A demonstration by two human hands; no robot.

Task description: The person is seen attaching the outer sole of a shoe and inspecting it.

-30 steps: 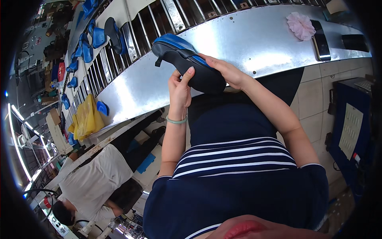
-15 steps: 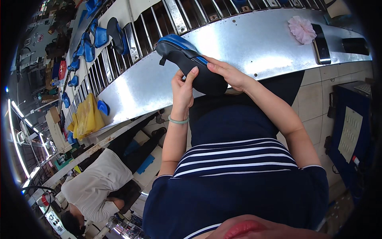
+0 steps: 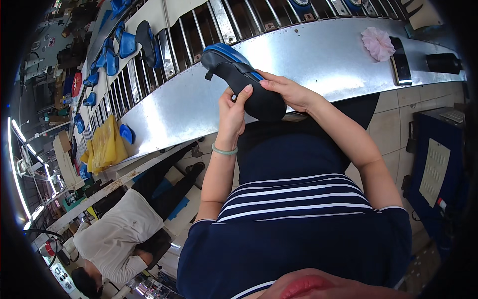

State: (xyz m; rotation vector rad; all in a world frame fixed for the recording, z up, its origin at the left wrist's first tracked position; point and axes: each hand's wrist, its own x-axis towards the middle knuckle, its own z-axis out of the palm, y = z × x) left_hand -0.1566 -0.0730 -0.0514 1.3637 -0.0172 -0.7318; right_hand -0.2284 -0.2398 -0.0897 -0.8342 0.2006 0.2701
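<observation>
Two hands, one item. L hand [image 3: 232, 113] bent in firmly round the near edge of the shoe [image 3: 264, 102], thumb flat on the black sole; R hand [image 3: 295, 94] pinches the opp. edge, thumb on the sole side, fingers partly hidden behind, so exact finger spread n/a. Shoe is held betw. both hands, sole facing the wearer, low heel pointing up-left, beyond L hand; blue upper on far side.

Change vs. approx. 1 sec. ago: shoe & both hands sit slightly lower & further R in view; grip approx. same. Judged: a small reposition, partly camera shift, handling cont'd w/o release.

Also new at top edge, beyond R hand: two blue-rimmed items [image 3: 301, 4] on the rollers [image 3: 222, 22]; cannot tell if they travelled or the view tilted.

Surroundings: metal surface [image 3: 169, 112] under & beyond both hands. To R of R hand: pink hair tie [image 3: 377, 45], phone [image 3: 401, 62]. To L of L hand: yellow bag [image 3: 109, 144], small blue piece [image 3: 126, 133] just beside it. Co-worker [image 3: 119, 219], light shirt, lower L of L hand.
</observation>
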